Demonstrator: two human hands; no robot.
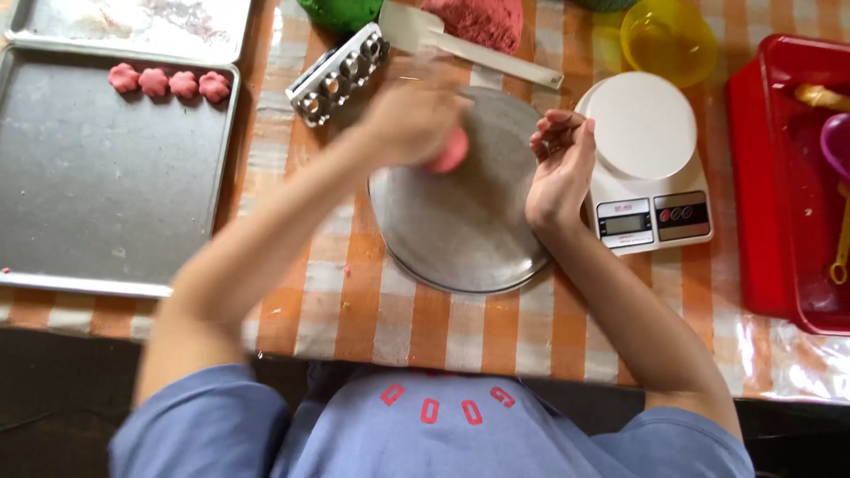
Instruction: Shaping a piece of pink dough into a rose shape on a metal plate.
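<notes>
Our blue shirt point(425, 425) fills the near edge, and beyond it our left hand point(409, 115) is closed around a pink dough piece point(449, 152) over the far rim of the round metal plate point(460, 212), while our right hand point(560, 168) hovers loosely curled, holding nothing, just beside the kitchen scale point(651, 168). We judge that squeezing too hard could flatten the dough, or it could slip from our blurred, moving hand onto the checked cloth point(390, 310).

Bare round pan point(460, 235) offers open room mid-table; the scale point(651, 168) crowds its right, the metal mould point(341, 75) (and spatula point(469, 49)) the far edge.
</notes>
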